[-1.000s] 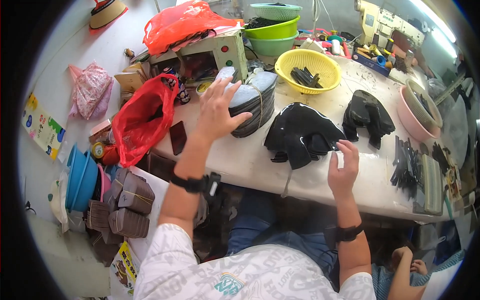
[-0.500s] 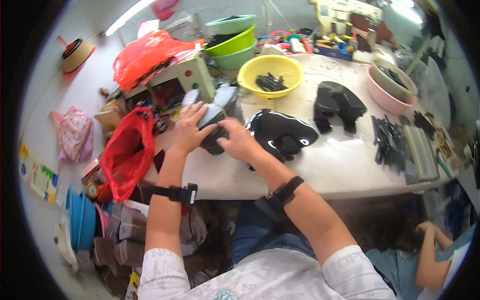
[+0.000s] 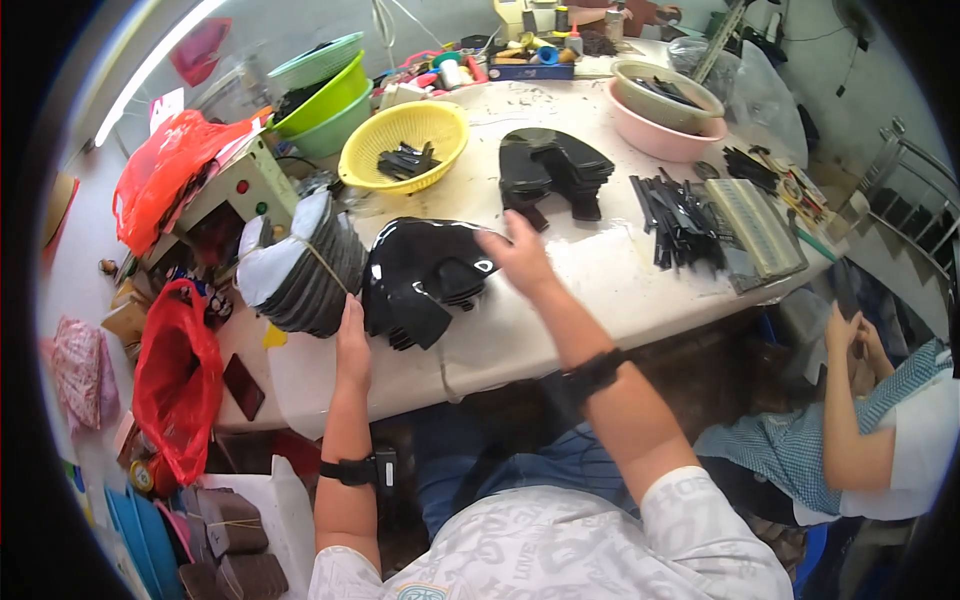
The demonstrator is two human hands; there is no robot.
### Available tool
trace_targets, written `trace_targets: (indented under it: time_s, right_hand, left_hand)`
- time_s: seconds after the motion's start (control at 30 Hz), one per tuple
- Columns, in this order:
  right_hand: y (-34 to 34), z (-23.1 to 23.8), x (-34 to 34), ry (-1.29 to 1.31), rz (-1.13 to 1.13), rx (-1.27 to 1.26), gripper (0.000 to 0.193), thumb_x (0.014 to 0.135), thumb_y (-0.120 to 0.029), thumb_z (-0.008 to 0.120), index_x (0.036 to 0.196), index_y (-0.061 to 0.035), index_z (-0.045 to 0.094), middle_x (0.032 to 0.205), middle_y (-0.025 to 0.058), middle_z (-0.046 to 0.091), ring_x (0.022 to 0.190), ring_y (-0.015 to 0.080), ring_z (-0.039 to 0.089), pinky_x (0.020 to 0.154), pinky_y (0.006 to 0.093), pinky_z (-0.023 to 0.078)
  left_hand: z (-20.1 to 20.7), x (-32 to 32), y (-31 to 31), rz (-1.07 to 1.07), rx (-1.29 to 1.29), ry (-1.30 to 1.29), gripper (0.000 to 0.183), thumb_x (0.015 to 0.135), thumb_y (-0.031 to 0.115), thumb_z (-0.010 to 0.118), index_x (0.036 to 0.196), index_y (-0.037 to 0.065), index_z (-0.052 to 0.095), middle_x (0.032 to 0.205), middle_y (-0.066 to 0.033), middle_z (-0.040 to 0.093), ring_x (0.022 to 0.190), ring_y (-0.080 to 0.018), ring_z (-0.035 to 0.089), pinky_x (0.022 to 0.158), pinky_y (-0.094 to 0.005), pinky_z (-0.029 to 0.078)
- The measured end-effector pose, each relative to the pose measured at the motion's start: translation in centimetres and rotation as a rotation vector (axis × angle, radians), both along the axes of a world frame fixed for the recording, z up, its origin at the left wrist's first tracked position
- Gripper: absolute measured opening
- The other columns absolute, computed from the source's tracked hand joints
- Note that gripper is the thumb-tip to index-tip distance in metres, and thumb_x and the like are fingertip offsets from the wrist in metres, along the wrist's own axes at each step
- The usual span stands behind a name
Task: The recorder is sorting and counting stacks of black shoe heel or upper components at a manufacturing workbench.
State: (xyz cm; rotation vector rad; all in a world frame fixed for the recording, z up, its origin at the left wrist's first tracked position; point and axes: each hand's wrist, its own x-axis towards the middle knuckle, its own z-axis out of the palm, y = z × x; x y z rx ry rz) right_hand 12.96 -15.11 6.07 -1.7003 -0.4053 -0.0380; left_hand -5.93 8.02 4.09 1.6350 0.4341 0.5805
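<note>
A bundle of grey-and-black curved pieces (image 3: 305, 275), tied with a thin band, stands at the left of the white table. Beside it lies a stack of glossy black curved pieces (image 3: 415, 270). My left hand (image 3: 352, 340) is seen edge-on with its fingers stretched out, between the tied bundle and the glossy stack; whether it touches either is unclear. At the glossy stack's right edge my right hand (image 3: 522, 258) is open, its fingers apart and nothing in them. A second stack of black curved pieces (image 3: 555, 165) lies beyond it.
A yellow basket (image 3: 455, 150) holds black strips. Dark strips (image 3: 680, 220) lie right of centre, beside a ribbed block (image 3: 755, 230). A pink basin (image 3: 665, 140) stands behind them. A red bag (image 3: 180, 380) and phone (image 3: 243, 387) are at left. Another person's hands (image 3: 850, 335) are at right.
Both hands have left the top of the tied bundle. My right hand has moved right to the glossy stack's far side, my left down beside the bundle. The view has turned right.
</note>
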Motion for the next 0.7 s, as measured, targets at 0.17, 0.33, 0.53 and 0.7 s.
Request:
trace_targets:
  time_s: [0.17,0.33,0.53,0.7]
  right_hand:
    - [2.3,2.5,-6.5,-0.302,0.022,-0.344,0.086,0.078,-0.025,0.080,0.142,0.0134,0.036,0.143,0.0342,0.044,0.132,0.0474,0.045,0.113,0.0454,0.038]
    - [0.9,3.4,-8.0,-0.381,-0.004,-0.490,0.074,0.076,-0.025,0.081,0.132,0.0110,0.049,0.131,0.0296,0.054,0.119,0.0427,0.056,0.104,0.0456,0.046]
    - [1.4,4.0,-7.9,-0.414,-0.097,-0.516,0.063,0.077,-0.029,0.082,0.123,0.0075,0.058,0.111,0.0222,0.066,0.102,0.0389,0.064,0.090,0.0448,0.052]
    - [2.4,5.1,-7.8,-0.492,-0.202,-0.615,0.059,0.079,-0.038,0.080,0.116,0.0023,0.060,0.099,0.0185,0.067,0.089,0.0351,0.069,0.092,0.0478,0.049]
  left_hand:
    - [3.5,0.8,-1.0,-0.209,-0.131,0.035,0.077,0.105,0.046,0.049,0.154,-0.009,0.027,0.153,-0.0170,0.042,0.141,-0.0228,0.039,0.116,-0.0313,0.028]
    - [6.4,-0.8,-1.9,-0.141,0.190,0.168,0.092,0.095,0.049,0.061,0.155,-0.009,0.023,0.155,-0.0247,0.037,0.144,-0.0293,0.036,0.118,-0.0344,0.027]
    - [8.4,-0.4,-4.1,-0.123,0.753,0.395,0.123,0.066,0.048,0.088,0.154,-0.008,0.022,0.156,-0.0320,0.031,0.147,-0.0379,0.032,0.118,-0.0417,0.029]
    - [8.1,2.3,-1.5,-0.139,0.741,0.353,0.118,0.064,0.041,0.086,0.154,-0.006,0.026,0.155,-0.0292,0.033,0.145,-0.0397,0.034,0.118,-0.0431,0.031]
